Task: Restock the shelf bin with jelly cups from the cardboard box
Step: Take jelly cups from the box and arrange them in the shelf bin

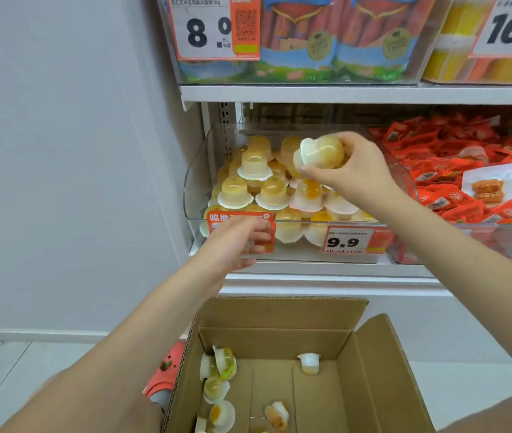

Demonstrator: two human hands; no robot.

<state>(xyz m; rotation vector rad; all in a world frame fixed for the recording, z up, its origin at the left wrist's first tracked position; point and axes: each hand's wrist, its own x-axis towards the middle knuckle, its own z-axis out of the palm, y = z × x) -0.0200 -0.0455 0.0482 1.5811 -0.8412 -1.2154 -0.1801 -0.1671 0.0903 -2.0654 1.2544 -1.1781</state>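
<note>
A clear shelf bin (195, 189) on the middle shelf is heaped with yellow jelly cups (254, 182). My right hand (351, 170) holds jelly cups (320, 154) above the bin's right half, fingers curled round them. My left hand (239, 235) hovers blurred in front of the bin's front wall, by an orange label; its fingers look loosely curled and nothing shows in it. Below, an open cardboard box (373, 370) holds several loose jelly cups (220, 367) along its left side and bottom.
A bin of red snack packets (467, 170) sits right of the jelly bin. The upper shelf (342, 93) carries sausage packs with price tags. A 9.9 price tag (346, 242) hangs on the bin front. A pink shoe (167, 373) is left of the box.
</note>
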